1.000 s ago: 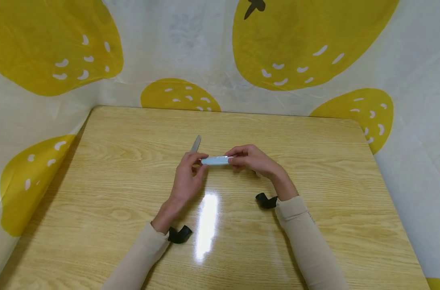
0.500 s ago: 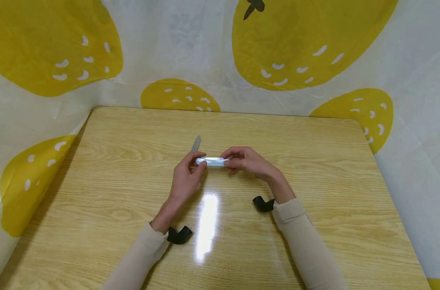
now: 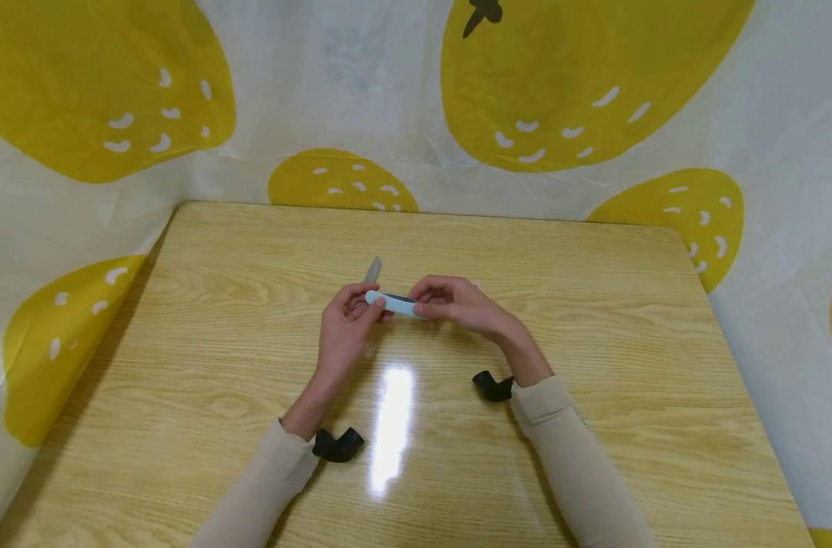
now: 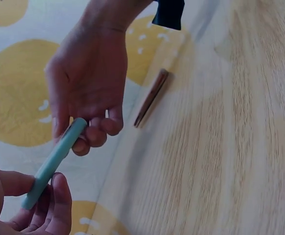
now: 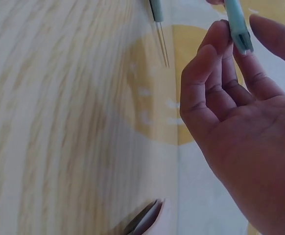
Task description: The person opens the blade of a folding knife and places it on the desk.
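A short light blue slotted handle (image 3: 398, 305), dark along one long edge, is held above the table between both hands. My left hand (image 3: 343, 327) pinches its left end between thumb and fingers. At its other end is my right hand (image 3: 470, 308), with thumb and fingertips around it. The right wrist view shows a notch in that end of the handle (image 5: 238, 24). Just beyond the left hand, a grey blade (image 3: 373, 269) lies on the table. Its greenish grip (image 5: 155, 10) shows in the right wrist view; the left hand hides it in the head view.
A slim pinkish-brown object (image 4: 152, 98) with a dark slit lies on the wooden table (image 3: 251, 251), mostly hidden behind the right hand in the head view. White cloth with yellow fruit shapes (image 3: 340, 179) hangs along the table's back and sides. Black wrist mounts (image 3: 338, 444) stick out at both cuffs.
Both hands have shifted a little to the left with the handle. The handle has turned, so its dark slot now shows and its left end sits higher. The grey blade stays put.
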The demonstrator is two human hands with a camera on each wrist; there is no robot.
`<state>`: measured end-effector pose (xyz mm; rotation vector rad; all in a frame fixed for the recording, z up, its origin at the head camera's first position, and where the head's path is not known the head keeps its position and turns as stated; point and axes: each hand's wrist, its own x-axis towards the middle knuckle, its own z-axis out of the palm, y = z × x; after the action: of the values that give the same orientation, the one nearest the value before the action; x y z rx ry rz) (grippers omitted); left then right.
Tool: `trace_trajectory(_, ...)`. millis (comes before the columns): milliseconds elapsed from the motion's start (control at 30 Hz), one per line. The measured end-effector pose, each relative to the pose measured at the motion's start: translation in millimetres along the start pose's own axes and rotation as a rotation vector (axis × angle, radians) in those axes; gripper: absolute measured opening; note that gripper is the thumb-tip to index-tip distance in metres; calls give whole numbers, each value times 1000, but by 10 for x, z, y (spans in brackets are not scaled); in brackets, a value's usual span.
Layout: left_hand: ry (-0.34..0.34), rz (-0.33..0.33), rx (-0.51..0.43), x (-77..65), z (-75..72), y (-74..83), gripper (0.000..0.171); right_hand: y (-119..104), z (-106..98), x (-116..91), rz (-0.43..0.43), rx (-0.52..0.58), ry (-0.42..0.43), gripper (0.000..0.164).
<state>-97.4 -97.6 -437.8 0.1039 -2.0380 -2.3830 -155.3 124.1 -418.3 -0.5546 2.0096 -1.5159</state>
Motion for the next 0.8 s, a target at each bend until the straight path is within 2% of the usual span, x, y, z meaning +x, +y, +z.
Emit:
trace_trajectory(133,-9,1,-43,-4,1,-1,39,-44,35,31,-22,-66,18,23)
trace_trajectory(367,-17,-13,-47,-16,7,-8,38,-89,105,81,-46,-132,62,21)
trace_trajectory(600,-26,-14,-22,-9,17,-19,36,-88,150,128,-51,-158,89,20)
trace_trajectory(800,-17,-15,-7,-7,10,-26,34,-107,169,152,-48,-132,85,21)
